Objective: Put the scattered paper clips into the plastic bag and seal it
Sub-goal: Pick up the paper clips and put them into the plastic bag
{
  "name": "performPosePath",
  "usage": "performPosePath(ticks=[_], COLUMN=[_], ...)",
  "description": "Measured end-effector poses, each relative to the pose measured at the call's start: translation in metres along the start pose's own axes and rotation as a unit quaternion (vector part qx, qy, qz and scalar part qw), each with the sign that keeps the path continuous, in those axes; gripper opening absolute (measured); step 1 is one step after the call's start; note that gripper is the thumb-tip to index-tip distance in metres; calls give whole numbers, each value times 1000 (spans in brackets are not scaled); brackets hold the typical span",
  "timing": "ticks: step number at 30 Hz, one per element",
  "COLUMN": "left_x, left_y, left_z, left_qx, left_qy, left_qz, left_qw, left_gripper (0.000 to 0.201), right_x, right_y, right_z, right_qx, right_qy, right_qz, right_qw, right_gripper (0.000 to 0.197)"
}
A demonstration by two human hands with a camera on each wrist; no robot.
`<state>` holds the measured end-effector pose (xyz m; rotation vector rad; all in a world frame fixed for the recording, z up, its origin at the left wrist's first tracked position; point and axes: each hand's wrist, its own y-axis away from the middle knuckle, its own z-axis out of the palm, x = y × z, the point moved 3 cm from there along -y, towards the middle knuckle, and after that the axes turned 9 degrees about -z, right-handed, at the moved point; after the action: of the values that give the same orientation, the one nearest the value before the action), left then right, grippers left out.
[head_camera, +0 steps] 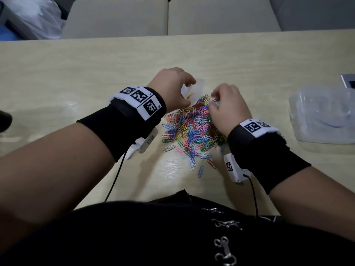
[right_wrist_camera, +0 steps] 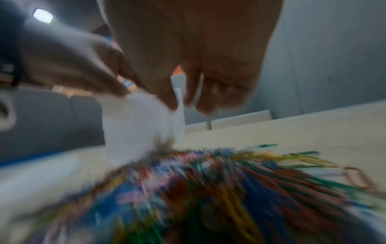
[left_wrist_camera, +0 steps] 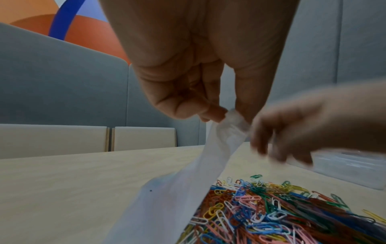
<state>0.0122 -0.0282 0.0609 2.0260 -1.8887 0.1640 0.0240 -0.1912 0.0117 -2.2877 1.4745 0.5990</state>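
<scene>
The plastic bag [head_camera: 192,90] is small, clear and milky-looking, with at least one yellow clip showing through it in the head view; it hangs just above the centre of that frame, its lower end reaching the far edge of the paper clips [head_camera: 194,129]. In the left wrist view the bag [left_wrist_camera: 183,186] runs from the middle of the frame down to the bottom edge as a pale, creased sheet. The clips are thin wire loops in pink, blue, green, yellow, red and white — one dense heap, far too many to count, with a few strays thinning out toward the lower centre. There is one bag. The left hand [head_camera: 171,87] pinches the bag's top edge between thumb and fingertips. The right hand [head_camera: 226,110], right of centre over the heap, has its fingers curled downward; whether they grip clips or the bag's rim I cannot tell — the right wrist view is blurred. One clear plastic container [head_camera: 324,116] lies at the right edge on the pale wooden table [head_camera: 76,73].
</scene>
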Motion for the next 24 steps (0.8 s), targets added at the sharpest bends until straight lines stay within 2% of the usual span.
performPosePath(ticks=[1, 3, 4, 5, 11, 15, 19, 22, 24], left_x=[-1, -3, -3, -4, -3, -1, 5, 9, 12], left_y=[0, 1, 1, 1, 0, -2, -5, -8, -12], left_z=[-1, -2, -3, -3, -3, 2, 9, 14, 18], left_qx=[0, -3, -5, -7, -4, -1, 3, 2, 0], left_qy=[-1, 1, 3, 6, 20, 19, 10, -3, -13], left_qz=[-3, -4, -4, -3, -5, -9, -6, -10, -16], left_qw=[1000, 1000, 1000, 1000, 1000, 1000, 1000, 1000, 1000], left_gripper=[51, 50, 49, 49, 51, 52, 54, 56, 57], right_x=[5, 11, 12, 12, 15, 22, 18, 16, 13], right_y=[3, 14, 17, 19, 13, 6, -1, -3, -4], right_z=[9, 27, 35, 41, 47, 37, 13, -9, -21], right_qx=[-70, -218, -261, -279, -203, -152, -126, -38, 24], right_qy=[60, 143, 166, 183, 184, 143, 78, -8, -92], right_qz=[19, 34, 30, 19, -40, -54, 7, 68, 107], right_qw=[996, 965, 950, 942, 961, 976, 989, 997, 990], right_gripper=[44, 80, 88, 87, 31, 25, 19, 17, 12])
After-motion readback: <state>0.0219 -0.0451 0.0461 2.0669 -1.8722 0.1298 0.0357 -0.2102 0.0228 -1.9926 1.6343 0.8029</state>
